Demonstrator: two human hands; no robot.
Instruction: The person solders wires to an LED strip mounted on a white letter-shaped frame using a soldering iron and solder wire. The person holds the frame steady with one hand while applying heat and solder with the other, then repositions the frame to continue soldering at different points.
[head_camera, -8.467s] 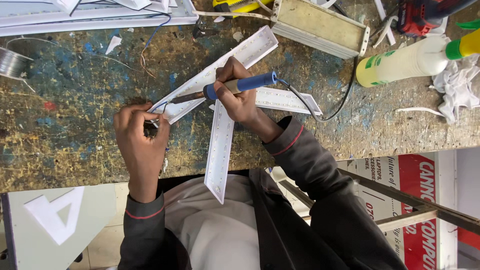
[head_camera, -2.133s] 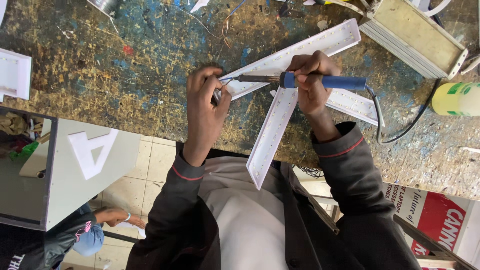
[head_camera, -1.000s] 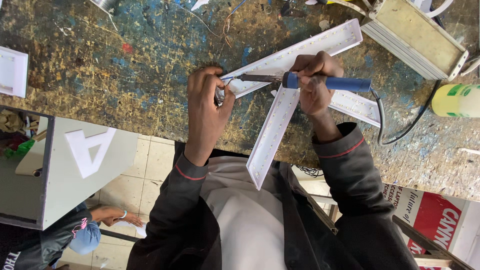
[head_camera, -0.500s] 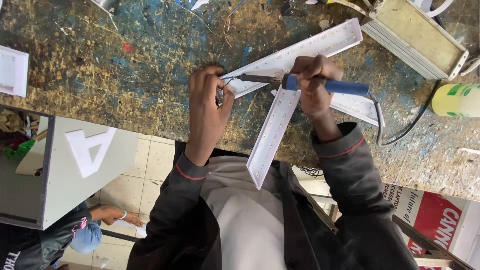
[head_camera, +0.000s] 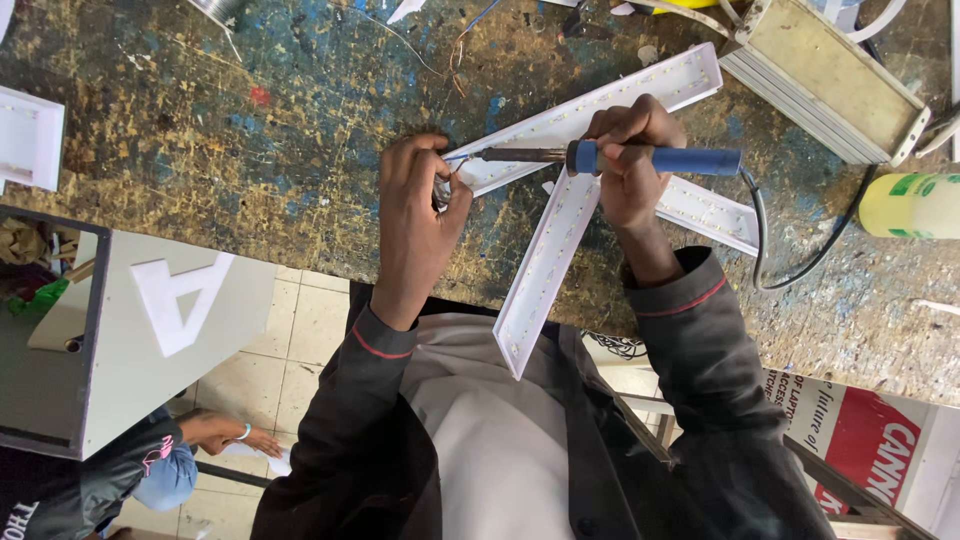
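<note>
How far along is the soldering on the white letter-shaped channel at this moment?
Done: LED strips already line the white channel letter. In hand: the right hand holds the blue-handled soldering iron, tip at the wire that the left hand pinches at the letter's corner. Left: that joint; whether other joints remain cannot be told.

This is a workshop, most likely one where lit signs are put together. The workbench (head_camera: 200, 130) has a rough, worn top, speckled with blue and yellow paint and scorched patches. On it lies a white channel-letter frame (head_camera: 560, 250) lined with small lights, and a blue-handled soldering iron (head_camera: 610, 158) with a black cord is in use at its corner. At the far right sit a metal box-shaped housing (head_camera: 820, 85) and a yellowish plastic bottle (head_camera: 915, 205). Loose wires (head_camera: 440, 45) trail at the far edge. To the near left stands a grey panel with a white cut-out letter (head_camera: 180, 300), above a tiled floor (head_camera: 290, 340).
</note>
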